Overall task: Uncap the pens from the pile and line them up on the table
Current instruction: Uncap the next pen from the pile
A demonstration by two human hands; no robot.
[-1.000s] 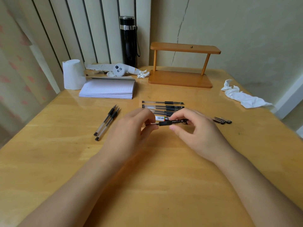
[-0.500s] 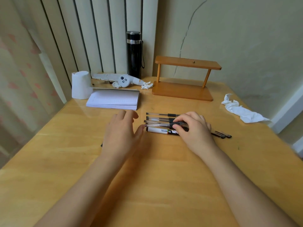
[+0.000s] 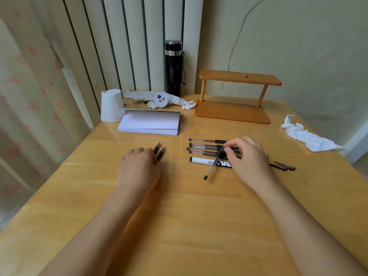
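From the head camera, one clear pen point(image 3: 212, 167) is pinched at its dark grip end by the thumb and forefinger of the right hand point(image 3: 249, 162), the barrel slanting down toward the viewer with its end cap just over the bench point(image 3: 199, 226). Beneath it the pile point(image 3: 209, 149) of clear pens is seen lying in rough parallel, with a white marker point(image 3: 211, 161) along its near edge. The left hand point(image 3: 139, 170) is laid flat and open on the bench, clamped on nothing, covering most of two uncapped pens point(image 3: 158, 152) whose tips poke out past the fingers. For a clean step, the barrel is best steadied by the free hand and the cap drawn straight off along the axis, then the pen is set parallel to the two already placed. Whether this pen carries a cap cannot be told; that end is buried under the fingers. Two loose caps point(image 3: 282, 166) are half hidden behind the right wrist.
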